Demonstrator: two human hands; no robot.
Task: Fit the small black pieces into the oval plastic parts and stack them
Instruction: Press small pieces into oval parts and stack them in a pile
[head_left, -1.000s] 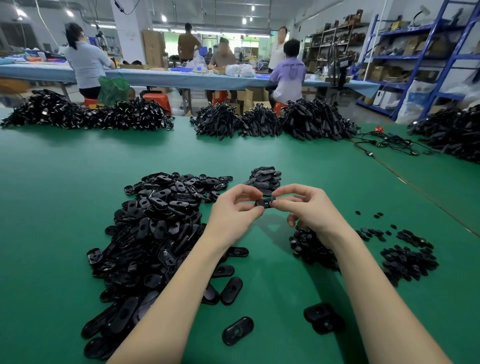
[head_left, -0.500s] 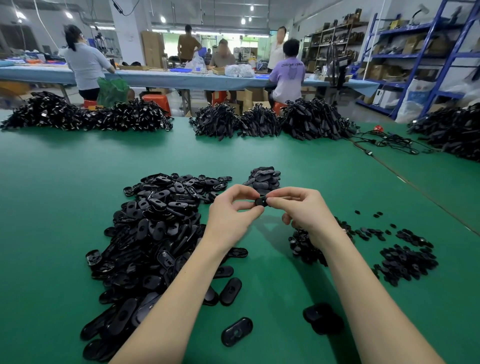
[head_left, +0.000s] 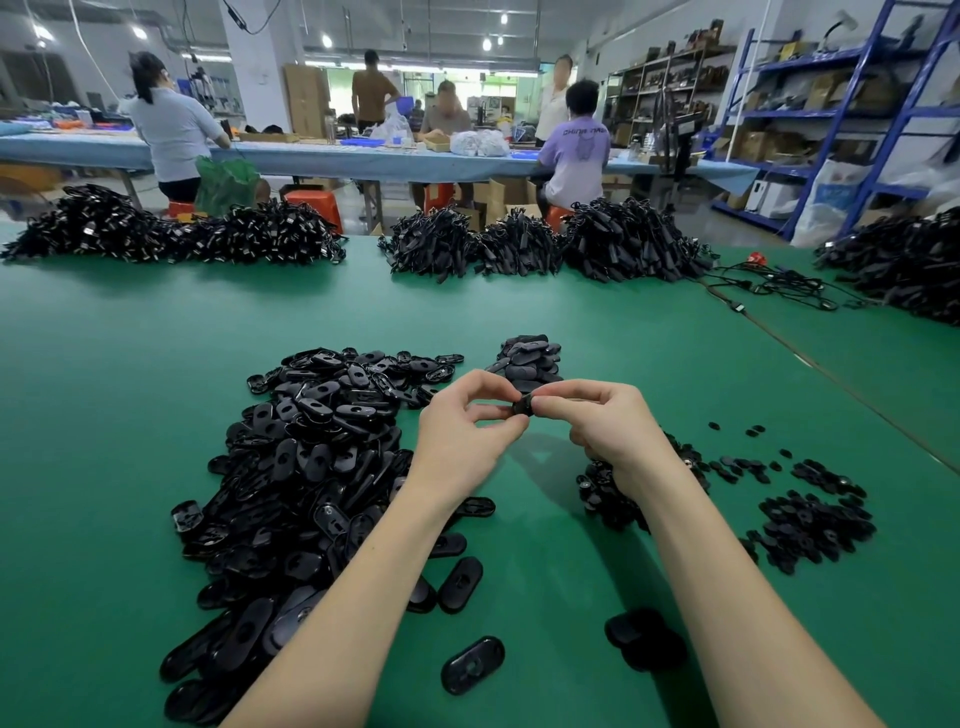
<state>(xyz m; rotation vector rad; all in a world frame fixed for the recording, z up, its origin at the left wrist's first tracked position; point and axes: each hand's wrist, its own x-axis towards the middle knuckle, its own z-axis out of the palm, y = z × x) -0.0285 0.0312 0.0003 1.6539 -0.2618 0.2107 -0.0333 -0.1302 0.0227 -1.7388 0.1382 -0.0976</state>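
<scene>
Oval black plastic part (head_left: 522, 406), seen nearly end-on, sits pinched between both hands above the green table mat (head_left: 130, 364). Left hand (head_left: 467, 434) grips it from the left with thumb and curled fingers; right hand (head_left: 605, 431) pinches it from the right with thumb and forefinger, the other fingers curled under. Whether a small piece is already seated in it cannot be told. Just behind the hands stands a short stack of finished oval parts (head_left: 530, 358). Left of the left forearm spreads a large loose heap of black oval shells (head_left: 301, 467). Under and right of the right wrist lie the scattered small flat black pieces (head_left: 810, 525). Near the front edge lies a single oval shell (head_left: 472, 665).
</scene>
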